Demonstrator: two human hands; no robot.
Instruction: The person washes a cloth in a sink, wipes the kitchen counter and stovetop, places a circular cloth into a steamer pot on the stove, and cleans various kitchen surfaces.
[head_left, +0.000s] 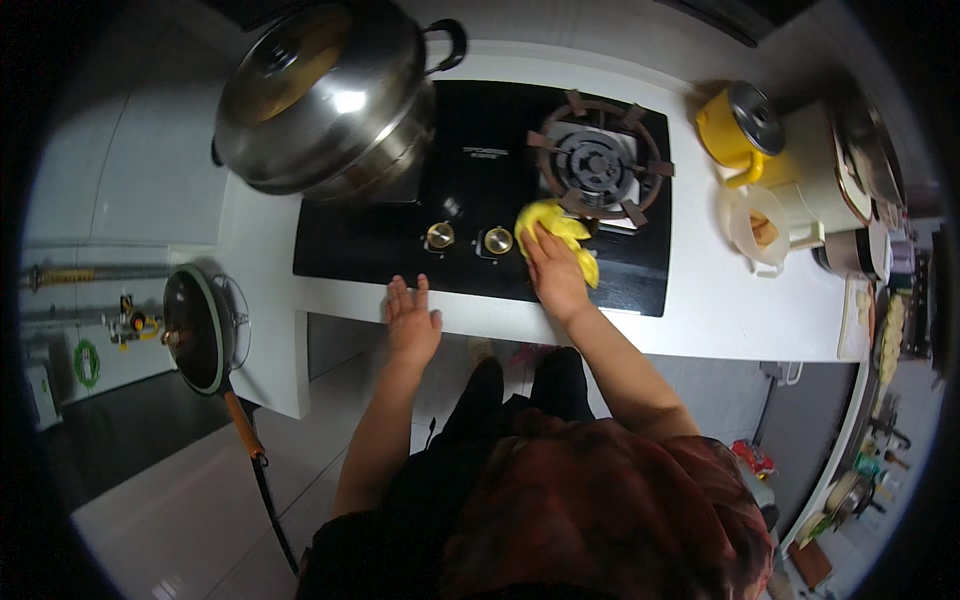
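Under my right hand (556, 274) a yellow cloth (551, 219) is pressed against the black glass gas cooktop (480, 184), just in front of the right burner (598, 165) with its pan support. My left hand (412, 319) rests with fingers spread at the front edge of the white countertop (352, 298), holding nothing. Two gold-coloured control knobs, a left knob (440, 236) and a right knob (497, 241), sit between my hands. A large steel steamer pot (337, 112) with a glass-topped lid covers the left burner area.
At right on the counter stand a yellow pot (727, 127) with a dark lid, a translucent strainer cup (761, 229) and a cream-coloured container (814, 169). On the left, a wok with a wooden handle (241, 416) leans at the counter, near a gas pipe with a valve (135, 322).
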